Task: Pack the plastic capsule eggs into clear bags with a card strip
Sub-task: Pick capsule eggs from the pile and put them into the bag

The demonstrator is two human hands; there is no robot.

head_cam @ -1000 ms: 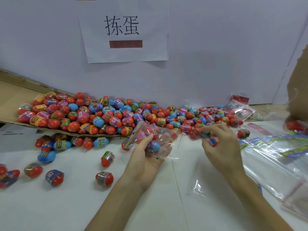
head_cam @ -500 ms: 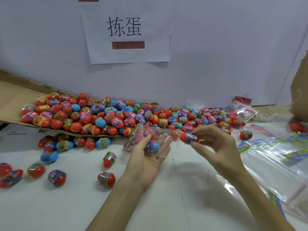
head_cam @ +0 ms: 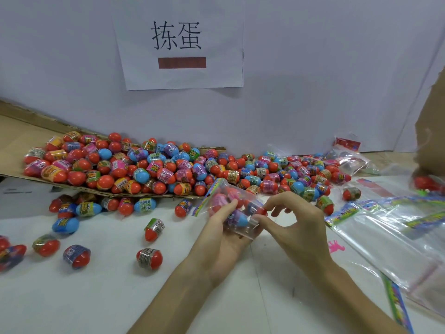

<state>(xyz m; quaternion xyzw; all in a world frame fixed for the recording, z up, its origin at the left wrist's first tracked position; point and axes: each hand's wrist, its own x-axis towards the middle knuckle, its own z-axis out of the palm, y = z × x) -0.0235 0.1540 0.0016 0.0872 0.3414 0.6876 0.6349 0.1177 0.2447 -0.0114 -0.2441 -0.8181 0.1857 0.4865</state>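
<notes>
**Your right hand is at the mouth of the bag, egg going in**

Thumb and forefinger pinch that egg right at the open end of the clear bag, and your other fingers are fanned loose above it. Your left hand cups the bag from underneath with its fingers curled round it. It holds the bag up off the table, just in front of the big pile of eggs. Inside, a few eggs sit bunched toward the far end, where the card strip runs along the edge. How many are in there, I can't count through the crinkled film.

Here's how to land this one:
- **Tip the bag.** Raise the open end a touch so the eggs already inside slide toward the card strip and leave room at the mouth.
- **Lead with the narrow end.** It should part the film more easily than the fat end.
- **Go easy with the left hand.** That film looks thin and slippery, and a hard squeeze could close the opening or pop an egg back out.
- **Let go late.** Release only once the egg is fully past the lip, since these round shells will likely roll if they drop on the table.

Your spare bags lie flat just to your right, close by for the next round.
</notes>
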